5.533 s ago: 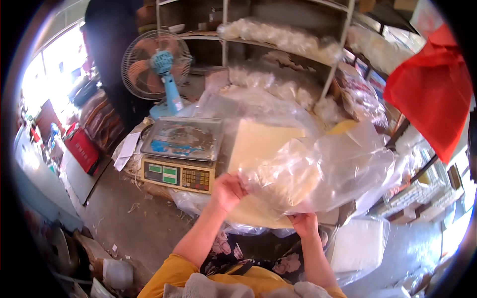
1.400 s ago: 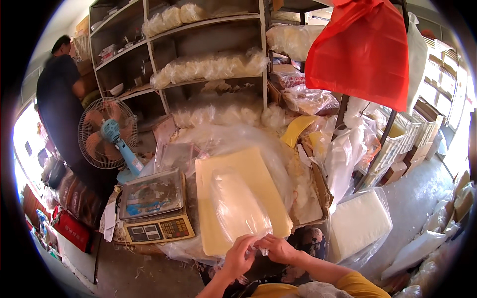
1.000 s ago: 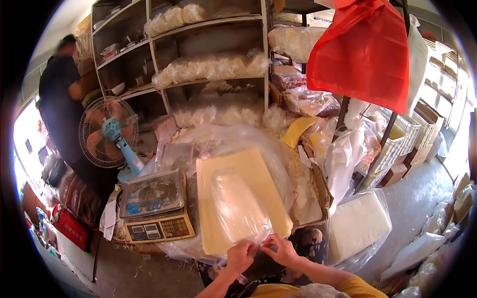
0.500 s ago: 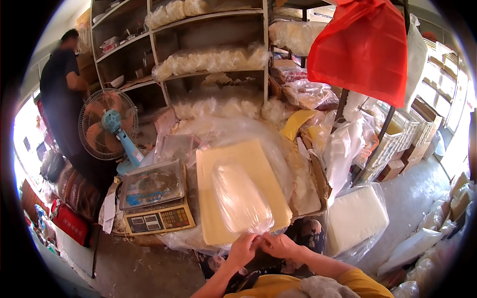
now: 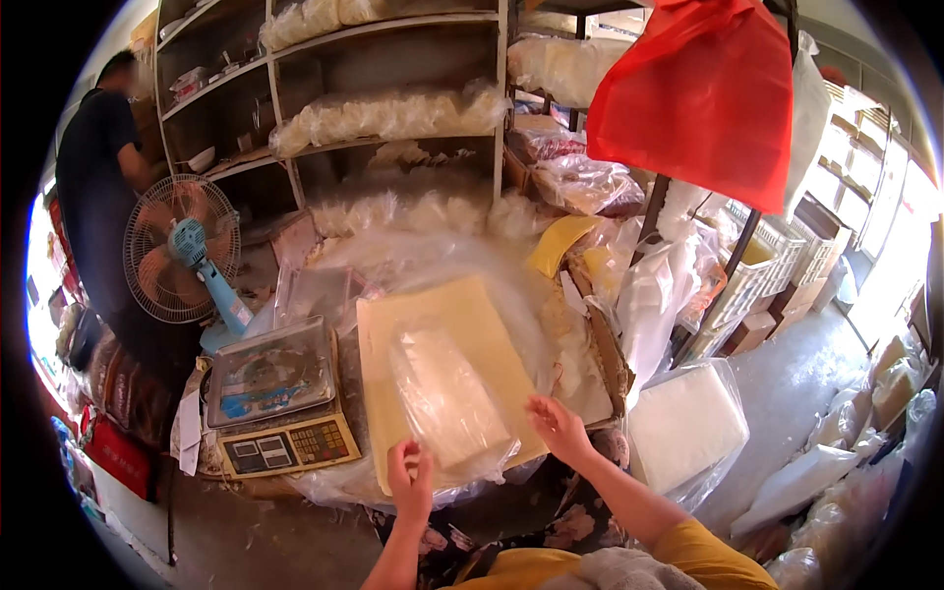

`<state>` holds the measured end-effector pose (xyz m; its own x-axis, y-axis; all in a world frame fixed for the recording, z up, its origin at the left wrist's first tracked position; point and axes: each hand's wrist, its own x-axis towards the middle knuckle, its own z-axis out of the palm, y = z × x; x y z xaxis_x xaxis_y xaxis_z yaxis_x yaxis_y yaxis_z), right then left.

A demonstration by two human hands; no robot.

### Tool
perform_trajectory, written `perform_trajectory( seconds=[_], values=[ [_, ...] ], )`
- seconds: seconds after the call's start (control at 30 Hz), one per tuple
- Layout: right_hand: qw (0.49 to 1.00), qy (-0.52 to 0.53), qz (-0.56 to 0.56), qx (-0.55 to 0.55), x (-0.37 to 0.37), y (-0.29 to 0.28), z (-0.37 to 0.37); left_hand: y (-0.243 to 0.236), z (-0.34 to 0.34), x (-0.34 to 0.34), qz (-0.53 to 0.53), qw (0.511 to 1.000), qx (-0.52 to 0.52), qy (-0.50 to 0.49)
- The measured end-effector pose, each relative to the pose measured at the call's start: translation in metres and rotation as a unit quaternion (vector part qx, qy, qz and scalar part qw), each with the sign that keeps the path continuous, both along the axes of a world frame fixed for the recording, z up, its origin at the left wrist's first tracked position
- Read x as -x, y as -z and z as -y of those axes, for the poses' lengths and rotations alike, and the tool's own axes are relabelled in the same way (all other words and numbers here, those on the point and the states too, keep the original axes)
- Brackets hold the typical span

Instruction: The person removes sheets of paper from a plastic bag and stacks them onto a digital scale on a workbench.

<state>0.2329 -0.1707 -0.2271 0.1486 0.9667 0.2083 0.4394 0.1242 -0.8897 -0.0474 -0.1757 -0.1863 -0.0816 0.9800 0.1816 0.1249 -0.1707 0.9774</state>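
Observation:
A clear plastic bag with pale, whitish contents lies flat on a tan board. Its loose mouth end faces me and looks crumpled. Beside the near left corner of the bag is my left hand, fingers bent, thumb and fingertips apart, with nothing seen in it. To the right of the bag, over the board's right edge, my right hand hovers with loosely curved, parted fingers and holds nothing visible. Neither hand clearly touches the bag.
Left of the board stands a weighing scale, with a blue fan behind it. Packed bags line the shelves. A red plastic bag hangs at right, above a wrapped white block. A person stands far left.
My hands, together at the bag's near end before, have let go and parted, left hand leftward and right hand rightward and up. The bag's gathered end has loosened. The whole view has shifted slightly.

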Motion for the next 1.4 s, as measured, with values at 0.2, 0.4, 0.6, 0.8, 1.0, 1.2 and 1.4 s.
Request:
perform_trajectory(
  seconds=[0.2, 0.4, 0.6, 0.8, 1.0, 1.2, 1.4],
  values=[
    [0.94, -0.075, -0.293, 0.157, 0.029, 0.052, -0.066, 0.08, -0.048, -0.019, 0.227, 0.951, 0.188, 0.091],
    [0.875, -0.102, -0.393, 0.263, 0.056, -0.014, -0.051, 0.035, -0.047, -0.018, 0.402, 0.871, 0.253, 0.129],
    [0.785, 0.011, -0.599, 0.158, -0.011, -0.05, -0.095, -0.057, -0.111, -0.092, 0.232, 0.933, 0.067, 0.268],
    [0.769, -0.052, -0.624, -0.13, -0.162, -0.124, -0.201, -0.068, -0.091, -0.141, 0.116, 0.924, -0.038, 0.363],
    [0.962, 0.204, -0.117, -0.137, -0.153, -0.05, -0.192, 0.041, -0.024, -0.071, -0.024, 0.952, -0.016, 0.306],
    [0.988, 0.135, 0.07, 0.002, -0.086, 0.059, -0.077, 0.055, 0.032, 0.022, 0.113, 0.878, 0.223, 0.408],
    [0.989, 0.092, 0.032, 0.109, -0.063, 0.014, 0.03, 0.155, 0.085, 0.091, -0.273, 0.915, -0.062, 0.29]
  ],
)
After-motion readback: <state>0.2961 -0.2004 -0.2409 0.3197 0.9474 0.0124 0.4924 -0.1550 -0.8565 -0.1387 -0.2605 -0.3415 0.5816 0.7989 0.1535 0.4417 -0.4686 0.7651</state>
